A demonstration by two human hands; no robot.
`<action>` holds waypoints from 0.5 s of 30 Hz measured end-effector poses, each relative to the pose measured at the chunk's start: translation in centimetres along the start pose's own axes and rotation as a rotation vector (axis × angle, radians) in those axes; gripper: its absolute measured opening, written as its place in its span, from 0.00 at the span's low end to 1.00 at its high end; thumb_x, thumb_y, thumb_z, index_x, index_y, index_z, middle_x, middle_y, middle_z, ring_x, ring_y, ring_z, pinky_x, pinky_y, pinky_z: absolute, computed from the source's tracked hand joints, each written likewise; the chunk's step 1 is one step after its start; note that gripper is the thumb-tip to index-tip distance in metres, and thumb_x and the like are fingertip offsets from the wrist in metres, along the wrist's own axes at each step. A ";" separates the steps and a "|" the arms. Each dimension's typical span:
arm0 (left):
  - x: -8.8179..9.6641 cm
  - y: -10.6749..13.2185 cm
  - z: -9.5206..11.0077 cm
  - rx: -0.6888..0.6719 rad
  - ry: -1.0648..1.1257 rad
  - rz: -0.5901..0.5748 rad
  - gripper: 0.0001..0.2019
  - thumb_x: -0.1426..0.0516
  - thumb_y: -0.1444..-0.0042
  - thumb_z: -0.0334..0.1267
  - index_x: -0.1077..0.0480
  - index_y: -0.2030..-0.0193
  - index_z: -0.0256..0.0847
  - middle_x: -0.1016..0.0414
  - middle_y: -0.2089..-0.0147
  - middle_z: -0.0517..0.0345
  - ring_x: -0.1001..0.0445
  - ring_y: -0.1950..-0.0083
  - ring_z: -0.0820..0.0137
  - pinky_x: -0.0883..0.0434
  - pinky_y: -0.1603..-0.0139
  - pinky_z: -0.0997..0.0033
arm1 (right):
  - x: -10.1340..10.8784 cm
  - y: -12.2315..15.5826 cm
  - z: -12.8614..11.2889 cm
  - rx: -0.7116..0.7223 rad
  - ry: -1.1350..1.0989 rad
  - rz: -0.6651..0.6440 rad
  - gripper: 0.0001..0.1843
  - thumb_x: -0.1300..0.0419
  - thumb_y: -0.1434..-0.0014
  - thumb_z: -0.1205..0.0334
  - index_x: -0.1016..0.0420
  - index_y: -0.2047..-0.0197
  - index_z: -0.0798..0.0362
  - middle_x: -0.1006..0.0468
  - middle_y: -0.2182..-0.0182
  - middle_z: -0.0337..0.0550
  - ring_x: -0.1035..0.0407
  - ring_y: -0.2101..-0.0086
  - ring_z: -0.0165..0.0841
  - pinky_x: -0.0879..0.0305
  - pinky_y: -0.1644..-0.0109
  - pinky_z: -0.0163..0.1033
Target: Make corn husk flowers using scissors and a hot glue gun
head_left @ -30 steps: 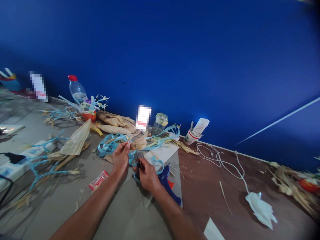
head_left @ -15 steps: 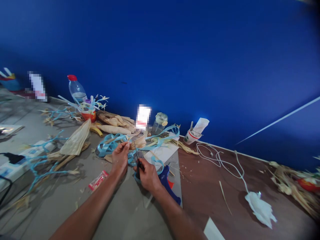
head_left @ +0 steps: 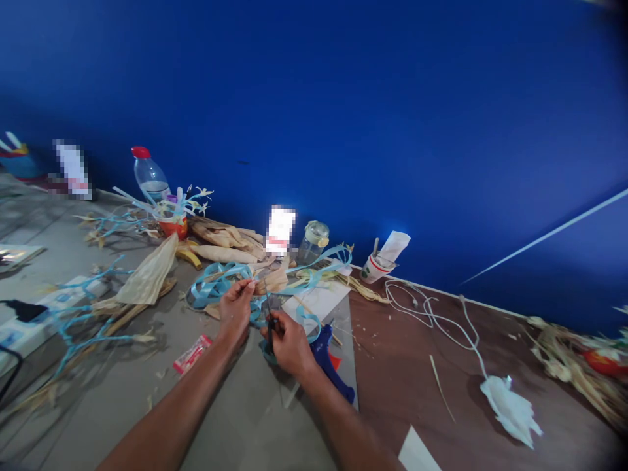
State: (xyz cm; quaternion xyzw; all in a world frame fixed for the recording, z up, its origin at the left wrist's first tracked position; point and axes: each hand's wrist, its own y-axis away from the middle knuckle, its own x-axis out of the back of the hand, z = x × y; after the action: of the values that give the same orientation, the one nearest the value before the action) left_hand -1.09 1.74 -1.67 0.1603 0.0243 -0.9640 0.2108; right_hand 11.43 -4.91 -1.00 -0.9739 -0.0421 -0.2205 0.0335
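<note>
My left hand (head_left: 236, 307) is closed in a pinch on a small pale piece that looks like corn husk; its outline is hard to make out. My right hand (head_left: 290, 341) is wrapped round the dark handles of scissors (head_left: 267, 306), whose blades point up and away beside my left fingertips. Just behind the blades is a wider tan corn husk (head_left: 277, 277). Loops of light blue ribbon (head_left: 216, 286) lie behind my left hand. A blue glue gun (head_left: 330, 366) rests beside my right forearm, partly hidden by it.
Blue-wrapped stems (head_left: 93, 337) and a power strip (head_left: 29, 333) lie at left. Along the wall stand a red-capped bottle (head_left: 150, 175), a jar (head_left: 314, 241) and a paper cup (head_left: 375, 267). A white cable (head_left: 456, 322) runs across the brown surface at right. A red wrapper (head_left: 192, 353) lies by my left forearm.
The scissor blades and my right hand have shifted very slightly; the husk behind the blades sits a little differently. My left hand keeps its pinch. Otherwise the surroundings look the same.
</note>
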 end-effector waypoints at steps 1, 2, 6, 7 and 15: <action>0.0 0.0 0.0 0.001 -0.008 -0.004 0.13 0.35 0.59 0.46 0.24 0.70 0.38 0.26 0.75 0.60 0.32 0.73 0.72 0.35 0.71 0.73 | -0.1 0.0 0.0 -0.007 -0.003 0.004 0.10 0.41 0.49 0.61 0.26 0.61 0.53 0.25 0.74 0.38 0.33 0.73 0.31 0.39 0.70 0.33; 0.0 0.0 0.0 0.005 -0.018 -0.010 0.13 0.35 0.59 0.46 0.24 0.70 0.38 0.27 0.76 0.60 0.32 0.73 0.72 0.36 0.71 0.74 | -0.1 -0.1 0.1 -0.010 -0.008 0.011 0.11 0.41 0.49 0.61 0.26 0.61 0.53 0.26 0.74 0.38 0.33 0.74 0.31 0.39 0.70 0.33; -0.1 0.2 0.0 0.019 -0.060 -0.056 0.11 0.35 0.59 0.44 0.23 0.71 0.38 0.26 0.75 0.59 0.32 0.73 0.72 0.35 0.71 0.74 | 0.1 -0.2 0.1 -0.005 -0.033 0.032 0.12 0.42 0.48 0.60 0.26 0.60 0.54 0.26 0.76 0.37 0.34 0.75 0.30 0.40 0.72 0.33; -0.1 0.3 0.0 0.021 -0.060 -0.061 0.11 0.35 0.59 0.44 0.23 0.71 0.39 0.26 0.75 0.59 0.32 0.73 0.72 0.35 0.71 0.74 | 0.1 -0.2 0.2 -0.003 -0.033 0.032 0.12 0.42 0.48 0.59 0.26 0.61 0.54 0.27 0.76 0.37 0.35 0.75 0.29 0.40 0.72 0.33; -0.2 0.4 0.2 0.008 -0.087 -0.045 0.11 0.35 0.59 0.44 0.23 0.72 0.39 0.26 0.76 0.59 0.32 0.75 0.72 0.35 0.72 0.74 | 0.8 -0.3 -0.3 0.025 0.009 0.021 0.07 0.44 0.48 0.61 0.26 0.67 0.52 0.26 0.75 0.38 0.35 0.74 0.30 0.40 0.70 0.33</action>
State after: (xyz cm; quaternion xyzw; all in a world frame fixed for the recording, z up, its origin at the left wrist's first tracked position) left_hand -0.80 1.40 -1.39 0.1186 0.0147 -0.9746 0.1895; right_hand 11.94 -4.58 -0.39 -0.9728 -0.0344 -0.2238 0.0483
